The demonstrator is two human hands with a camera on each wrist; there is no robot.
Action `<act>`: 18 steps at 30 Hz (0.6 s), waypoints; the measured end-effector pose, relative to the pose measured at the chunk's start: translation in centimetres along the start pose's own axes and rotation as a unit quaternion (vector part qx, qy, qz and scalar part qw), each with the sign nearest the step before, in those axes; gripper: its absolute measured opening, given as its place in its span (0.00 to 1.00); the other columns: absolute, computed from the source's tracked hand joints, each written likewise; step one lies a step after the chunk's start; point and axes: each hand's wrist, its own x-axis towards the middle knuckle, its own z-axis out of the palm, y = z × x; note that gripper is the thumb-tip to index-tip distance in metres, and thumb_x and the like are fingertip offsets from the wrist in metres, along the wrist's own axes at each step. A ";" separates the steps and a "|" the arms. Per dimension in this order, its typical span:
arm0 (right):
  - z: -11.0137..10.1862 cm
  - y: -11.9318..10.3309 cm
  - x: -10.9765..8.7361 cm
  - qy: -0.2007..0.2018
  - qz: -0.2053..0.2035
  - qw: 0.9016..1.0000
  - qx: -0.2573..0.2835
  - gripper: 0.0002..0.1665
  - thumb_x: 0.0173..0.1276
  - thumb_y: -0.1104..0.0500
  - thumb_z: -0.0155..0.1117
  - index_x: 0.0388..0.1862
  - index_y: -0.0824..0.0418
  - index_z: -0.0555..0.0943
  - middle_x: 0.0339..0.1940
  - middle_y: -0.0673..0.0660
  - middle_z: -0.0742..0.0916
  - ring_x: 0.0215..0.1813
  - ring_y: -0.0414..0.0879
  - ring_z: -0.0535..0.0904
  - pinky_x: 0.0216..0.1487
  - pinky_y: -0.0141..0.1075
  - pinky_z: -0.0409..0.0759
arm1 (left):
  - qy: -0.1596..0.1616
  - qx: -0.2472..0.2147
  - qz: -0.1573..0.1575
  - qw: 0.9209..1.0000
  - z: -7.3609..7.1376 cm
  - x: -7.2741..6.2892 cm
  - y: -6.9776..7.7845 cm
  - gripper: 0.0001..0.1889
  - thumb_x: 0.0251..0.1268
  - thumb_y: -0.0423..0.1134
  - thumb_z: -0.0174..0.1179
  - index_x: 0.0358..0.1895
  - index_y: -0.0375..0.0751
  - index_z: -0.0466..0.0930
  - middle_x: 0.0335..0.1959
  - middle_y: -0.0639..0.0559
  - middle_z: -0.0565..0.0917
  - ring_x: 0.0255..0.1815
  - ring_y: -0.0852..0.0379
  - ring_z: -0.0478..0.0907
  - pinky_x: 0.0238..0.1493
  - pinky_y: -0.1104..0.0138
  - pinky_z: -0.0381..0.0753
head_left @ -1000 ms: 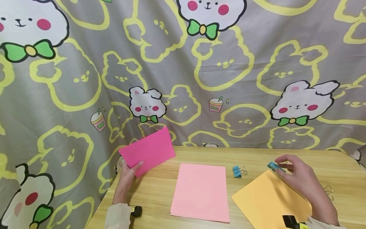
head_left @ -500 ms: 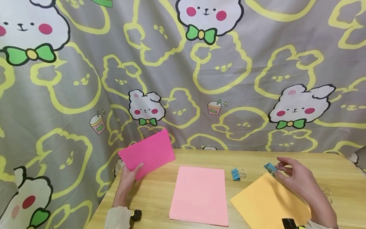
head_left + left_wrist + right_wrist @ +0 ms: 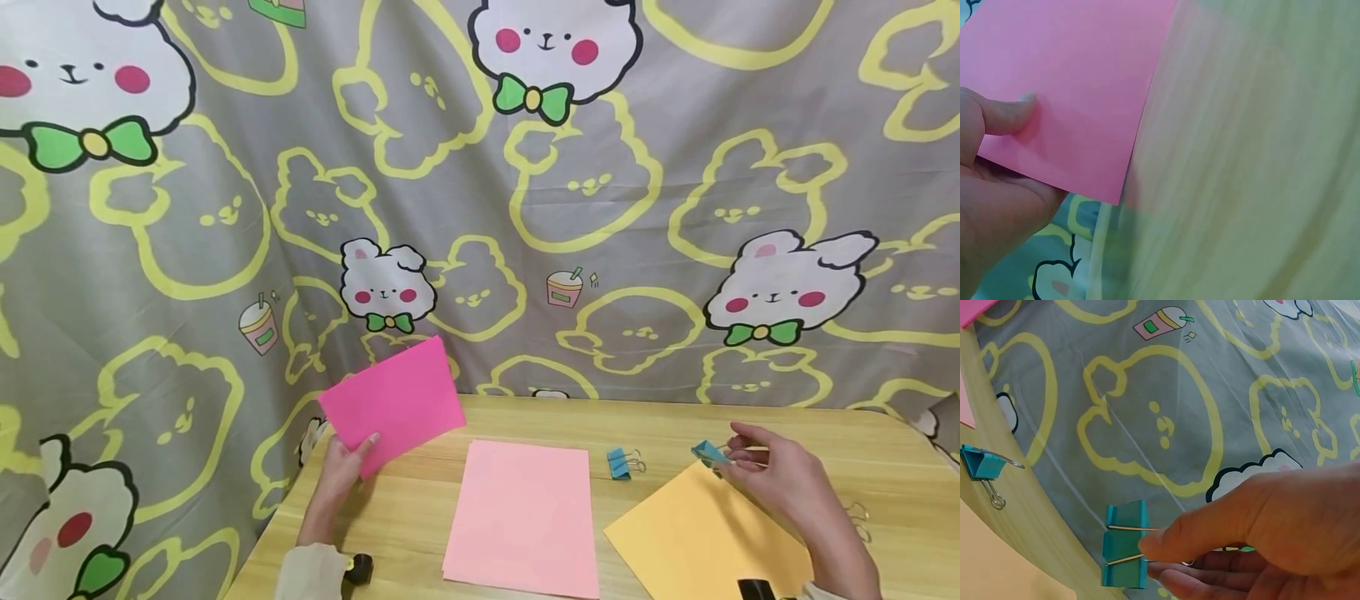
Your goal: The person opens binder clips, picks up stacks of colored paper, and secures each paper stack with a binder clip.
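Note:
My left hand (image 3: 347,467) holds a bright pink sheet of paper (image 3: 393,404) raised at the table's left end, thumb on its face and fingers behind. In the left wrist view the thumb (image 3: 1010,115) presses near the sheet's lower edge. Over the orange-yellow paper's far corner, my right hand (image 3: 780,462) pinches a teal binder clip (image 3: 708,452) by its wire handles. The right wrist view shows this clip (image 3: 1125,544) from its back, thumb on the wires. A second teal binder clip (image 3: 618,463) lies on the table to its left.
A stack of light pink paper (image 3: 521,517) lies mid-table. Orange-yellow paper (image 3: 697,533) lies turned at an angle under my right hand. Wire handles of another clip (image 3: 857,521) show beyond my right forearm. A patterned grey curtain (image 3: 465,192) hangs behind the wooden table (image 3: 405,533).
The teal clip in my right hand has tilted and shifted slightly left. My left hand still holds the bright pink sheet in nearly the same place. The head view has shifted a little.

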 end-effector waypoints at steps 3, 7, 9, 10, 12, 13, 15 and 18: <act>0.1 0.1 -0.1 -0.004 -0.001 1.000 -0.005 0.34 0.63 0.60 0.74 0.63 0.77 0.75 0.47 0.65 0.88 0.45 0.58 0.87 0.42 0.41 0.82 | -0.001 0.004 0.010 1.000 0.2 0.0 -0.1 0.20 0.76 0.32 0.59 0.62 0.21 0.70 0.58 0.27 0.80 0.58 0.39 0.81 0.56 0.61 0.81; 0.1 0.1 -0.2 -0.001 -0.010 1.000 -0.010 0.28 0.62 0.62 0.74 0.59 0.73 0.78 0.45 0.64 0.89 0.45 0.59 0.87 0.45 0.51 0.81 | 0.002 0.007 0.017 1.000 0.3 -0.1 -0.2 0.19 0.75 0.32 0.60 0.61 0.21 0.72 0.57 0.28 0.81 0.55 0.42 0.82 0.52 0.64 0.81; 0.1 0.1 -0.2 -0.004 -0.009 1.000 -0.002 0.28 0.61 0.62 0.75 0.57 0.72 0.77 0.45 0.64 0.89 0.45 0.58 0.87 0.44 0.49 0.81 | 0.005 0.006 0.017 1.000 0.3 -0.1 -0.2 0.19 0.75 0.33 0.60 0.60 0.22 0.73 0.56 0.30 0.82 0.53 0.46 0.83 0.49 0.67 0.81; 0.1 0.2 -0.2 -0.009 -0.007 1.000 0.003 0.28 0.61 0.62 0.76 0.56 0.71 0.77 0.45 0.64 0.89 0.45 0.58 0.87 0.43 0.46 0.81 | 0.005 0.007 0.017 1.000 0.3 -0.1 -0.2 0.18 0.75 0.33 0.60 0.60 0.22 0.73 0.55 0.31 0.82 0.51 0.49 0.83 0.48 0.69 0.81; 0.2 0.2 -0.2 -0.019 -0.002 1.000 0.018 0.27 0.61 0.62 0.76 0.55 0.71 0.75 0.46 0.64 0.88 0.45 0.58 0.87 0.40 0.40 0.82 | 0.005 0.003 0.016 1.000 0.4 -0.1 -0.2 0.17 0.75 0.32 0.61 0.59 0.23 0.74 0.53 0.33 0.84 0.48 0.53 0.83 0.46 0.70 0.80; 0.2 0.2 -0.3 -0.025 -0.001 0.999 0.025 0.27 0.61 0.61 0.76 0.54 0.70 0.75 0.46 0.64 0.88 0.45 0.56 0.87 0.39 0.38 0.82 | 0.005 0.000 0.016 1.000 0.4 -0.1 -0.2 0.17 0.75 0.32 0.61 0.58 0.23 0.75 0.52 0.33 0.84 0.46 0.55 0.83 0.46 0.70 0.81; 0.2 0.2 -0.3 -0.034 0.001 0.999 0.030 0.28 0.62 0.61 0.76 0.55 0.71 0.74 0.46 0.64 0.88 0.44 0.54 0.88 0.36 0.34 0.81 | 0.003 -0.003 0.015 1.000 0.5 -0.1 -0.2 0.16 0.75 0.32 0.60 0.57 0.23 0.75 0.51 0.34 0.84 0.46 0.57 0.83 0.46 0.70 0.80; 0.4 0.0 -0.1 -0.050 0.003 0.998 0.034 0.30 0.63 0.58 0.76 0.57 0.72 0.75 0.45 0.62 0.88 0.43 0.52 0.87 0.35 0.34 0.82 | 0.006 0.002 0.019 1.000 0.4 0.0 -0.3 0.15 0.74 0.33 0.62 0.53 0.23 0.76 0.47 0.34 0.85 0.42 0.58 0.83 0.43 0.69 0.81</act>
